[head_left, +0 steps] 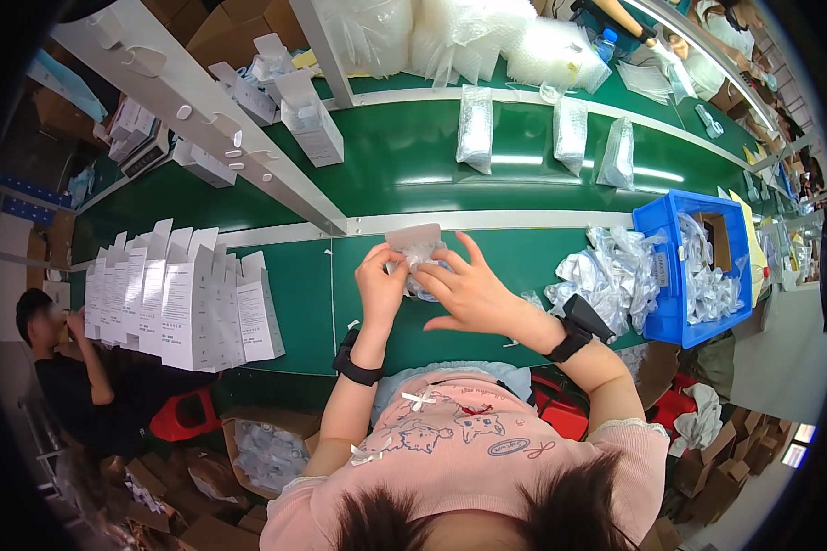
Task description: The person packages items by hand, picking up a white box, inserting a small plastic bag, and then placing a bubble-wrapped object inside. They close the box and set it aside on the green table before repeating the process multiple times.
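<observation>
A clear plastic bag [417, 252] with pale contents is between my hands, just over the front of the green bench. A pale, box-like flap [413, 236] stands up behind it; whatever is below is mostly hidden by my fingers. My left hand [381, 286] is closed, thumb and fingertips pinching the bag's left side. From the right, my right hand [473, 292] reaches over with fingers apart and thumb stretched out, its fingertips touching the bag. Black bands circle both wrists, the right one carrying a dark device [586, 319].
Open white cartons [188, 303] stand in rows at left. Bagged items [606, 275] lie piled at right beside a blue bin [668, 312]. Several bubble-wrapped packs [475, 129] lie beyond a metal rail [487, 220]. A metal post [220, 129] slants across the left. Another person [73, 376] sits at far left.
</observation>
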The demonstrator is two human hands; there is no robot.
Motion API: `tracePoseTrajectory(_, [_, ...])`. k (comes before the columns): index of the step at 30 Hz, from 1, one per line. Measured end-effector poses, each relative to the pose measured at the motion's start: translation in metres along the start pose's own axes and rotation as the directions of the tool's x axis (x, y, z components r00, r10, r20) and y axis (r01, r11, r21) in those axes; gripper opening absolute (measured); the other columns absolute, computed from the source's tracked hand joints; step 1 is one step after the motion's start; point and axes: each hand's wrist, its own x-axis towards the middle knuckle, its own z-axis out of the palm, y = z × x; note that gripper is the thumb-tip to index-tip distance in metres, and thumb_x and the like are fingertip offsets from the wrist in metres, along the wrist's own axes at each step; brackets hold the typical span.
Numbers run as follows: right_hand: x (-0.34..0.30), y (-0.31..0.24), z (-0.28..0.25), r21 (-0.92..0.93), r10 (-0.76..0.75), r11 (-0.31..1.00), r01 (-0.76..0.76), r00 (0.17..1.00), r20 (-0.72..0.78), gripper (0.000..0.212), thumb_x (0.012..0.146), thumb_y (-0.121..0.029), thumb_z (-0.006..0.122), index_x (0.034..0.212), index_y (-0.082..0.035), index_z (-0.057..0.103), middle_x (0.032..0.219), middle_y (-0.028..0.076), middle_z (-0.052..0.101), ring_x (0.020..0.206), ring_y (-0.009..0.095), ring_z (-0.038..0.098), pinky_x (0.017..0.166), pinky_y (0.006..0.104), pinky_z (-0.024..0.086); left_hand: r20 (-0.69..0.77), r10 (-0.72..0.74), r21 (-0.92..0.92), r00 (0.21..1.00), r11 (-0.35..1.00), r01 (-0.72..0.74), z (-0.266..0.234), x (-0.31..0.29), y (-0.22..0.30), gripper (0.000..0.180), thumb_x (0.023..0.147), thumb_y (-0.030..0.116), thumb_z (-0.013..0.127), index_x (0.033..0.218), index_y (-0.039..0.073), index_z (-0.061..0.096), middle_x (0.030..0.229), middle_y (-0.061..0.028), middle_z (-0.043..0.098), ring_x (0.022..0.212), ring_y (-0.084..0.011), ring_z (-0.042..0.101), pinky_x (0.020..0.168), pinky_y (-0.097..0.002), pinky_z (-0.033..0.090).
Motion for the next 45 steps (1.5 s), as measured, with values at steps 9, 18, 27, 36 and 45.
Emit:
tracePoseTrajectory(9, [-0.013,0.015,0.036,-0.043,0.066,0.997,-0.069,0.996,-0.054,0.029,0.062,-0.028,0.069,0.082,-0.009,0.059,0.098,0.005,0.052,0.103,0.025,0.044,0.097,0.0550,0.023,0.033,-0.020,-0.084,0.999,0.996,0.022,0.001,0.004,-0.001,0.008,0.065,0.000,0.063,0.068,-0.004,0.057,0.070,-0.0124,0.055,0.068,-0.0212,0.056,0.063,-0.0271,0.042])
tracePoseTrajectory(18, [-0.018,0.024,0.030,0.506,0.272,0.859,-0.079,0.907,-0.321,0.056,0.061,-0.028,0.075,0.111,-0.011,0.056,0.115,0.013,0.047,0.119,0.029,0.032,0.098,0.0472,0.026,-0.007,0.065,-0.251,0.998,0.966,-0.065,-0.044,-0.005,-0.015,0.032,0.072,0.009,0.064,0.102,0.003,0.055,0.116,-0.0102,0.051,0.101,-0.0248,0.052,0.078,-0.0330,0.045])
tracePoseTrajectory(27, [-0.020,0.070,0.083,0.777,0.424,0.529,-0.342,0.899,0.106,0.078,0.062,-0.019,0.076,0.127,-0.001,0.037,0.121,0.014,0.045,0.115,0.029,0.041,0.097,0.0395,0.033,-0.065,-0.319,0.961,0.945,0.236,0.146,-0.160,-0.047,-0.157,0.085,0.068,0.004,0.063,0.137,0.006,0.014,0.144,-0.0135,0.010,0.132,-0.0326,0.011,0.099,-0.0584,0.016])
tracePoseTrajectory(36, [0.029,0.291,0.079,0.884,0.896,0.368,-0.288,0.362,-0.256,0.062,0.065,-0.006,0.072,0.118,0.001,0.041,0.110,0.012,0.053,0.098,0.019,0.053,0.081,0.0319,0.045,0.043,-0.371,0.930,0.928,0.354,0.099,-0.051,-0.117,-0.074,0.087,0.064,0.007,0.063,0.138,0.008,0.017,0.143,-0.0143,0.012,0.130,-0.0360,0.015,0.096,-0.0629,0.013])
tracePoseTrajectory(45, [0.069,0.242,0.061,0.146,0.442,0.823,-0.549,0.459,-0.771,0.051,0.064,-0.007,0.069,0.111,-0.002,0.048,0.114,0.015,0.046,0.104,0.028,0.047,0.083,0.0356,0.042,0.017,-0.439,0.481,0.898,0.791,0.378,-0.092,-0.029,-0.086,0.100,0.049,0.013,0.079,0.133,0.007,0.025,0.131,-0.0177,0.027,0.116,-0.0352,0.027,0.097,-0.0478,0.024])
